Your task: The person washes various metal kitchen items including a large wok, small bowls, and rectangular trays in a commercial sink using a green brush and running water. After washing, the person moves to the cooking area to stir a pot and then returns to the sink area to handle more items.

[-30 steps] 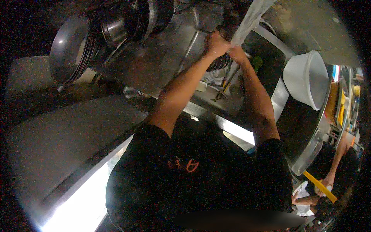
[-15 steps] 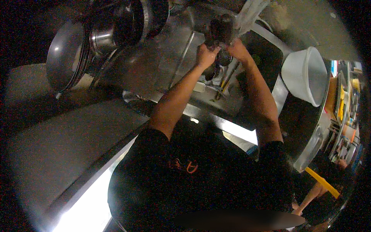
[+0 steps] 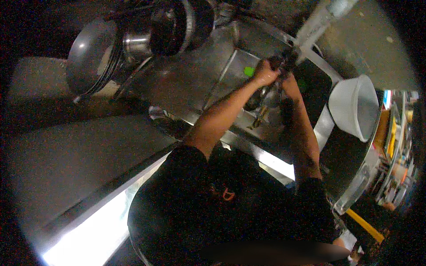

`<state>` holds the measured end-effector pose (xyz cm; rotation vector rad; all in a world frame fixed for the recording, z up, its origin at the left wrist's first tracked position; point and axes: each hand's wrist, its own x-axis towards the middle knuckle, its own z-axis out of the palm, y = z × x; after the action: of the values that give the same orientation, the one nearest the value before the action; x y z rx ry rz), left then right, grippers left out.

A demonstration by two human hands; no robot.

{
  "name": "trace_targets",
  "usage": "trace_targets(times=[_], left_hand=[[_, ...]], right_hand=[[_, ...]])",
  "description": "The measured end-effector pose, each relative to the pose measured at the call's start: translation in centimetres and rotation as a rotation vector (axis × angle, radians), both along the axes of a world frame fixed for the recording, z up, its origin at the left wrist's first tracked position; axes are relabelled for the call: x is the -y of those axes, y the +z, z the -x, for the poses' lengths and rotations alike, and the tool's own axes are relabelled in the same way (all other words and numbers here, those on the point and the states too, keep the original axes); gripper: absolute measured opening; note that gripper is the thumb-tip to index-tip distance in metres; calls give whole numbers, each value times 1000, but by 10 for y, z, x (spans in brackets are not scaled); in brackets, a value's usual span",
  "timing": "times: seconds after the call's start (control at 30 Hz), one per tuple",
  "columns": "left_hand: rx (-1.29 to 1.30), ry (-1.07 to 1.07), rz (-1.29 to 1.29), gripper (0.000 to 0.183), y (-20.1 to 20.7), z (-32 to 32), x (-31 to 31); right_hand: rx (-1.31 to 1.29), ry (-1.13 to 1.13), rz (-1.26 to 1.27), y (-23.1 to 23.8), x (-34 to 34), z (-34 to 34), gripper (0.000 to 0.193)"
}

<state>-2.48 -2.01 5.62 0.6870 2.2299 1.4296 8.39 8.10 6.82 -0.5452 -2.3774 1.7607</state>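
Both my hands are over a metal sink (image 3: 230,66), close together. My left hand (image 3: 267,73) is closed on a dark, wet-looking object (image 3: 285,58), too blurred for its kind to show. My right hand (image 3: 290,87) grips the same dark thing from the right, its fingers partly hidden. Below my hands, shiny dark items lie in the basin, hard to make out. Yellowish utensils (image 3: 260,117) rest nearer to me. Left of my left hand is a small bright green piece (image 3: 248,71).
A pale pipe-like column (image 3: 321,29) slants down beyond my hands. To the right stands a white tub (image 3: 348,104). Pans (image 3: 91,55) and a metal pot (image 3: 137,41) crowd the far left. Shelves with mixed items (image 3: 395,146) line the right; another person's hand shows at lower right.
The view has shifted. My hands have moved right over the sink and drawn closer together, still gripping the dark object. The green piece now shows beside my left hand.
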Motion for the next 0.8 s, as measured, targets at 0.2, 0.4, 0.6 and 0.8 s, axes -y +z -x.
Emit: trace_targets(times=[0.2, 0.4, 0.6, 0.8], left_hand=[[-213, -224, -109, 57, 34, -13, -16], [-186, -229, 1, 64, 26, -1, -22], [33, -146, 68, 63, 73, 7, -10], [-129, -305, -334, 86, 1, -11, 19]], right_hand=[[-190, -227, -46, -46, -18, -19, 35], [-89, -280, -345, -77, -37, -27, 30], [44, -278, -267, -10, -9, -19, 41], [-469, 117, -1142, -81, -48, 21, 36]])
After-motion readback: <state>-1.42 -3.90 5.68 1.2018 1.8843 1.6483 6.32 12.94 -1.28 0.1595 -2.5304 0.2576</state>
